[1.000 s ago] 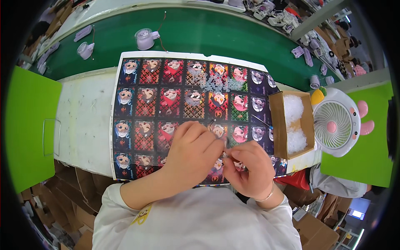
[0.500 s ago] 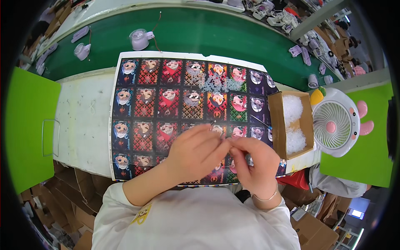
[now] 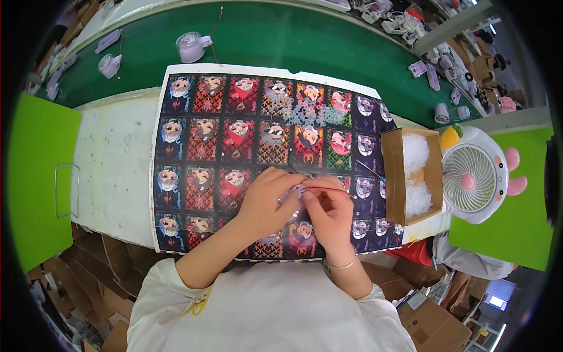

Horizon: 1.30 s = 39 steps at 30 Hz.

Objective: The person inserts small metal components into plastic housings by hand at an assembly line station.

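Note:
Over the printed sheet (image 3: 202, 176), my left hand (image 3: 264, 202) is curled around a lilac, partly clear cup-shaped part (image 3: 291, 212), which the fingers mostly cover. My right hand (image 3: 329, 216) meets it at the part's top, thumb and forefinger pinched together. A thin red wire (image 3: 328, 188) runs along the right fingers, and a dark wire end (image 3: 291, 166) sticks out beyond the left fingertips. Whatever small piece lies between the right fingertips is too hidden to make out. Farther off on the sheet lies a loose scatter of small clear rings (image 3: 314, 112).
To the right stands a cardboard box (image 3: 396, 176) of clear small pieces, beside a white fan (image 3: 469, 176) with pink ears. A thin screwdriver (image 3: 370, 170) lies left of the box. Lilac cup-shaped parts with wires (image 3: 190, 48) sit on the green belt (image 3: 264, 41) beyond.
Both hands have shifted left, and the right hand has turned more upright. The lilac part and red wire now show between them. The view has tilted slightly.

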Tool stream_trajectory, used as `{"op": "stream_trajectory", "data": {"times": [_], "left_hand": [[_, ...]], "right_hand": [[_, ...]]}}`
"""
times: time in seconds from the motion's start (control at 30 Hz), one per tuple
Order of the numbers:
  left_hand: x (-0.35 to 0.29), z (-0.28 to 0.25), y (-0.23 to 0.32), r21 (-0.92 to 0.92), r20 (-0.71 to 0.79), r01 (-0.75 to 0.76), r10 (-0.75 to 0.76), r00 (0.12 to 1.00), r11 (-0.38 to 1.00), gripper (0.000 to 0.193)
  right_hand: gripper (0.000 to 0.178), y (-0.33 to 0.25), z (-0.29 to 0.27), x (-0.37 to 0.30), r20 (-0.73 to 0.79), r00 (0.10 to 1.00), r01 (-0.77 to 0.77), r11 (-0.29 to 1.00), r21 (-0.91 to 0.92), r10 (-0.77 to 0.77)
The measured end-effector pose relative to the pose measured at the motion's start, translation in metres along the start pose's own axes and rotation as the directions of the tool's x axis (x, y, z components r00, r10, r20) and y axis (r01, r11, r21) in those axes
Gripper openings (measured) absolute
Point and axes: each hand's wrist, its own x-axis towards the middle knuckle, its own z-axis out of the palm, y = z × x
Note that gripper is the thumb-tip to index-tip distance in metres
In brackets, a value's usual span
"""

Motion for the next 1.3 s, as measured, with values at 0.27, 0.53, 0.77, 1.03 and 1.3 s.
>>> {"op": "stream_trajectory", "data": {"times": [0.27,0.53,0.77,1.03,1.3], "left_hand": [[-0.001,0.001,-0.005,-0.022,0.011,-0.044,0.044,0.999,0.999,0.029],[0.001,0.0,-0.001,0.003,0.022,-0.042,0.042,0.999,0.999,0.032],[-0.002,0.002,-0.002,-0.045,-0.014,0.015,-0.016,1.0,0.999,0.032],[-0.001,0.005,-0.003,-0.05,-0.032,0.011,-0.013,0.999,0.999,0.032],[-0.001,0.007,0.002,-0.016,-0.06,0.068,-0.069,0.996,0.998,0.031]], "right_hand": [[0.025,-0.01,-0.009,0.004,0.239,0.88,0.473,0.714,-0.516,-0.41],[0.018,0.025,-0.088,0.051,-0.026,0.966,0.046,0.267,-0.963,-0.259],[0.003,-0.006,-0.053,0.018,0.216,0.976,0.149,0.816,-0.558,-0.03],[0.01,-0.019,-0.009,-0.001,0.201,0.975,0.177,0.873,-0.455,-0.093],[0.008,-0.008,0.01,-0.011,-0.01,0.96,0.219,0.775,-0.592,-0.279]]}}
